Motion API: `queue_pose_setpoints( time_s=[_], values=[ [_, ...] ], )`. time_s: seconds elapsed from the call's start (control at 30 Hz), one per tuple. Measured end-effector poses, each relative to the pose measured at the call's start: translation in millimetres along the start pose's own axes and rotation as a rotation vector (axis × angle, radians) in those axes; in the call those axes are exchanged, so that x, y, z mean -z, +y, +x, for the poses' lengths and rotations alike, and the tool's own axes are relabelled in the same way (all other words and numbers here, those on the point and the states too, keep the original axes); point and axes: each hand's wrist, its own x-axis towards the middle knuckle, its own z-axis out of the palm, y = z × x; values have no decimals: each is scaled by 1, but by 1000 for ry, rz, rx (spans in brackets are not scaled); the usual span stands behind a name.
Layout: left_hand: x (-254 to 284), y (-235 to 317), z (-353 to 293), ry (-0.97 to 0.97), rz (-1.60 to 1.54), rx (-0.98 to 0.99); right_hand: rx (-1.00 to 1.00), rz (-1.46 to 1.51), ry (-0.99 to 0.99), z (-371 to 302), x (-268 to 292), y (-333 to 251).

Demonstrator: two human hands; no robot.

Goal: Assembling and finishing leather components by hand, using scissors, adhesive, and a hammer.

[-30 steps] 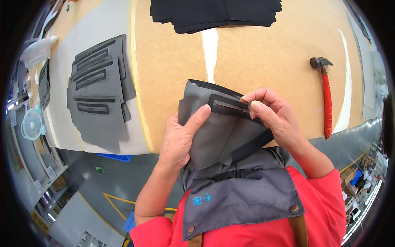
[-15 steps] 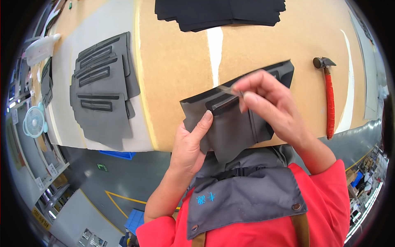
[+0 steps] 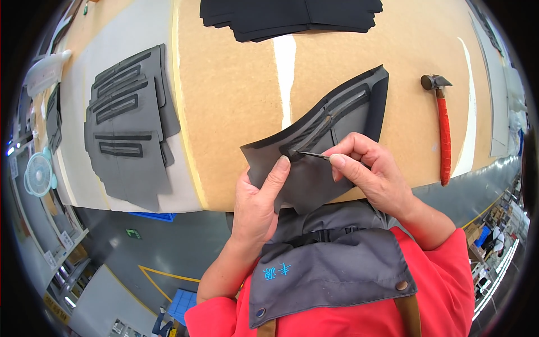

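Note:
My left hand (image 3: 257, 203) grips the near left part of a dark grey sheet panel (image 3: 306, 188), its thumb pressed on top and its other fingers beneath. The panel is tilted and curved above the table's front edge, with a black band along its far edge. A black zipper-like strip framing a long slot (image 3: 320, 132) runs across its upper face. In my right hand (image 3: 373, 177), thumb and fingers pinch a thin, pointed metal tool (image 3: 312, 154). Its tip touches the strip's left end, just beside my left thumb; the rest is hidden in my fingers.
On the table (image 3: 224, 112), a stack of black sheet pieces (image 3: 292, 17) lies at the far side. Several grey panels with black slotted strips (image 3: 132, 168) overlap at left. A red-handled hammer (image 3: 443, 135) lies at right. A small blue fan (image 3: 40, 173) stands far left.
My right hand has come down, bringing the tool's tip from above the panel onto the strip's left end. The panel's right side has swung up and away, uncovering more of the strip.

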Motion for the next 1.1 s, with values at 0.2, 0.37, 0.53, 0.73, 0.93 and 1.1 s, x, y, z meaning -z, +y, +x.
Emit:
queue_pose_setpoints(
  time_s=[0.2,0.37,0.53,0.73,0.93,1.1],
  values=[
    [4,-4,-2,-39,112,-45,-7,-83,10,1,-1,-8],
    [7,-7,-2,-34,90,-38,-15,-75,23,0,0,-8],
    [3,-4,-3,-26,111,-49,-8,-93,30,0,1,-8],
    [0,-3,-4,-8,145,-69,-18,-121,2,1,1,-10],
    [1,-4,-6,-10,231,-105,-10,-117,7,2,1,-8],
    [0,-3,-6,-34,228,-111,5,-115,13,3,1,-6]
  ],
)
